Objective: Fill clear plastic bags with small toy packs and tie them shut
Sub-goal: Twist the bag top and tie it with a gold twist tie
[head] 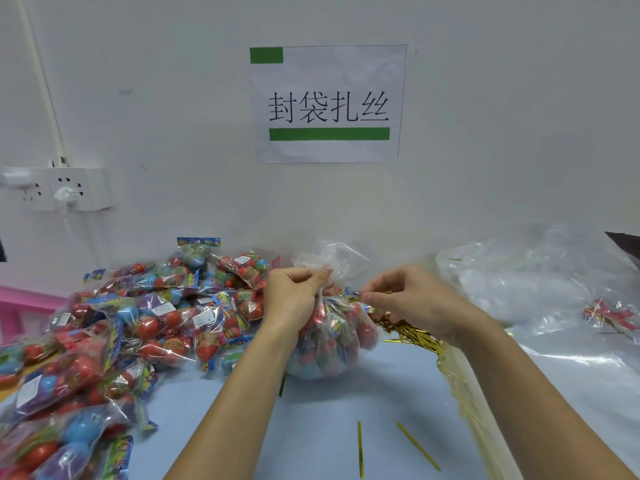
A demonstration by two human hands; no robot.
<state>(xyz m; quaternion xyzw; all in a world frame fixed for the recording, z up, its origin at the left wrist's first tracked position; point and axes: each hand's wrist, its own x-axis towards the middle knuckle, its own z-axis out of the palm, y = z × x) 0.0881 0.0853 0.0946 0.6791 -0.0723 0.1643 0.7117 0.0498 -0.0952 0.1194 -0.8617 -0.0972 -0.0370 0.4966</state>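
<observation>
- Left hand [294,299] grips the neck of the full bag [332,341], mid-table.
- Right hand [412,303] pinches a gold tie [356,298] beside it.
- Risk: a slackening grip could let the neck spring open, spilling packs.

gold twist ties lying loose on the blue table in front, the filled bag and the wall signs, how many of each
Loose gold twist ties lying singly on the table in front: 2
Filled bag held at the neck by the left hand: 1
Wall sign: 1
Total: 4
</observation>
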